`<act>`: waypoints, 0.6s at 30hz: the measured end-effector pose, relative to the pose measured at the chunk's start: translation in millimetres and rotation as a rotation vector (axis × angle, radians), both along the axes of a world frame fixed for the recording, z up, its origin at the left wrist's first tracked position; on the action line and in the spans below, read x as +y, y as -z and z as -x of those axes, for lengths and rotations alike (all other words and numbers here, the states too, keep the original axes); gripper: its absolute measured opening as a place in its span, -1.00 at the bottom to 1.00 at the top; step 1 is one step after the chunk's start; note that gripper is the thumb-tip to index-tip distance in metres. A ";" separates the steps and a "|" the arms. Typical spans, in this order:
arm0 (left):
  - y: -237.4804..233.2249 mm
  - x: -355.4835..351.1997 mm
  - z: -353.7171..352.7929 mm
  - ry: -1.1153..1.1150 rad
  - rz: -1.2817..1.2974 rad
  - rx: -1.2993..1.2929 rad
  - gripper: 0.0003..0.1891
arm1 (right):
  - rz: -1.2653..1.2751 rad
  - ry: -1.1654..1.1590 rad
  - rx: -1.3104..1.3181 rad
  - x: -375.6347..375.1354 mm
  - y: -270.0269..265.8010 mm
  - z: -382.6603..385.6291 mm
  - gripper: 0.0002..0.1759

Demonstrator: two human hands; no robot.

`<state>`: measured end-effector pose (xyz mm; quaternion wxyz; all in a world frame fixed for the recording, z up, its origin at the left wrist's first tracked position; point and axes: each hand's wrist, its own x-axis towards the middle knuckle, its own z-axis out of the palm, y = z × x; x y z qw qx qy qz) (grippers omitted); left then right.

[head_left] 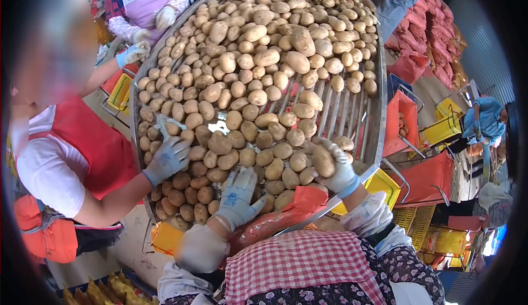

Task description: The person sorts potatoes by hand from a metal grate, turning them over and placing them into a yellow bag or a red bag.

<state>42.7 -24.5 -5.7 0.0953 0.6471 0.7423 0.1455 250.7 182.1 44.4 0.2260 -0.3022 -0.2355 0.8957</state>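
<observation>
Many potatoes (266, 58) cover a metal sorting table with slatted bars (330, 115). My left hand (237, 199), in a white and blue glove, lies on the potatoes at the near edge with its fingers stretched out. On the right, my gloved right hand (342, 174) is closed around a potato (323, 161), held just over the table's near right corner. A crumpled red plastic sheet (286, 211) lies over the near rim between my two hands.
At the left, a person in a red apron (91, 145) reaches a gloved hand (168, 159) into the potatoes. Another person in a purple apron (144, 0) stands at the far left. Red-lined carts (400, 121), yellow crates (443, 129) and stacked red sacks (426, 35) stand at the right.
</observation>
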 end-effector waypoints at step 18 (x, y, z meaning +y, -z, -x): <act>41.9 -36.0 73.3 -0.476 -0.002 0.228 -0.18 | -1.877 -0.143 -0.794 -4.5 -7.9 -5.3 -0.56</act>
